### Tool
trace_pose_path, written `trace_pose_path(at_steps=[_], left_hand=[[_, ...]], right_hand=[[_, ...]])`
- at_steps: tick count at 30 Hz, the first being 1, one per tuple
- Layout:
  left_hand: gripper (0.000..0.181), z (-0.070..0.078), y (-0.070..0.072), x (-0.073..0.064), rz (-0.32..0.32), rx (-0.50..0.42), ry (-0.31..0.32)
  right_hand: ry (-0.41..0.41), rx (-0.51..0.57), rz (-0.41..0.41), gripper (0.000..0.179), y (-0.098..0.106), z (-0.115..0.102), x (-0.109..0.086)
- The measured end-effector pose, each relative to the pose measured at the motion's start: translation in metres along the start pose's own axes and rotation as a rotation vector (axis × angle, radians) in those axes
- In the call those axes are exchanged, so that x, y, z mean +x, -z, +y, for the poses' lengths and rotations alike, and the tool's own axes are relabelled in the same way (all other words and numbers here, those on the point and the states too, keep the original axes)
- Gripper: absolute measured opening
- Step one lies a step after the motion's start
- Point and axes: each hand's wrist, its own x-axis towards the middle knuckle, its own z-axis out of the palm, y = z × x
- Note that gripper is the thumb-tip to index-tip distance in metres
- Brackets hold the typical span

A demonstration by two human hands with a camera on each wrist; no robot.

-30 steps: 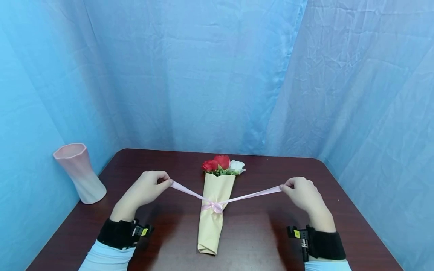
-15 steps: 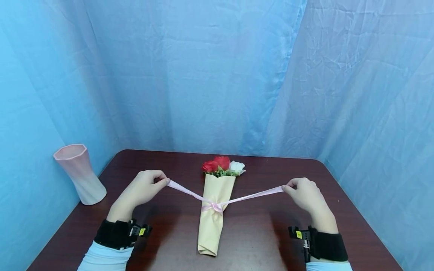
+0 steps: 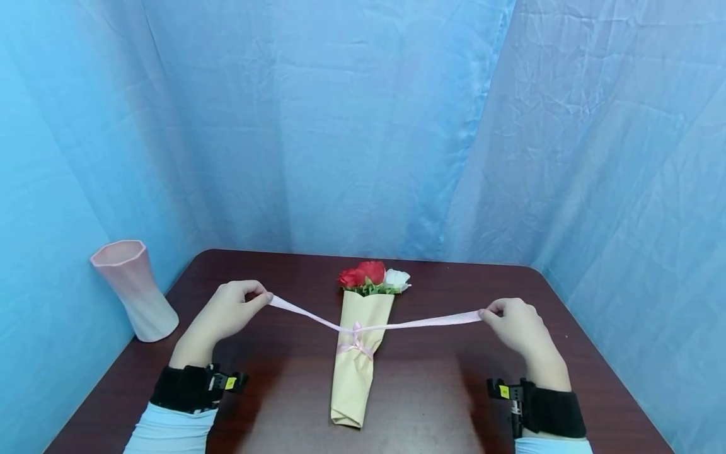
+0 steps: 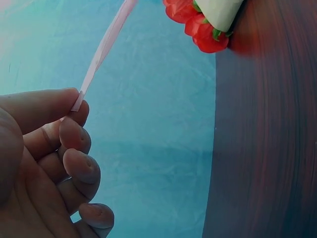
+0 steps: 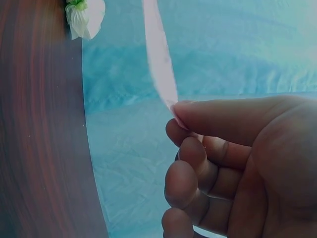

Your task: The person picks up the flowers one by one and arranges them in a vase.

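Note:
A bouquet wrapped in cream paper lies on the dark wood table, two red roses and a white rose showing at its far end. Round its middle runs a pink ribbon, crossed at a knot on top. My left hand pinches one ribbon end between thumb and index finger, out to the left of the bouquet. On the opposite side my right hand pinches the other end the same way. Both tails stretch almost straight above the wrapping. In each wrist view the ribbon tip sits between thumb and fingertip.
A pink-and-white vase stands at the table's left edge, beyond my left hand. Blue curtains hang behind the table and at both sides. The table's far edge runs just behind the flowers.
Both hands have moved outward, the left one farther and slightly up. The loop at the knot has slipped out, and the ribbon tails now run flatter above the bouquet, which has stayed in place.

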Motion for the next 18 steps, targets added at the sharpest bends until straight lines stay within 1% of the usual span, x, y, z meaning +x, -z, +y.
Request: trace_pose_path(at_steps=[6,13,18], left_hand=[[0.016,-0.009,0.004,0.001,0.004,-0.003,0.036],[0.02,-0.018,0.008,0.0,0.01,-0.004,0.083],[0.022,-0.026,0.008,-0.001,0.014,-0.007,0.097]], right_hand=[[-0.022,-0.004,-0.002,0.028,0.003,0.004,0.001],[-0.061,-0.025,-0.005,0.024,0.003,0.011,0.0],[-0.071,-0.025,-0.018,0.022,0.002,0.017,0.0]])
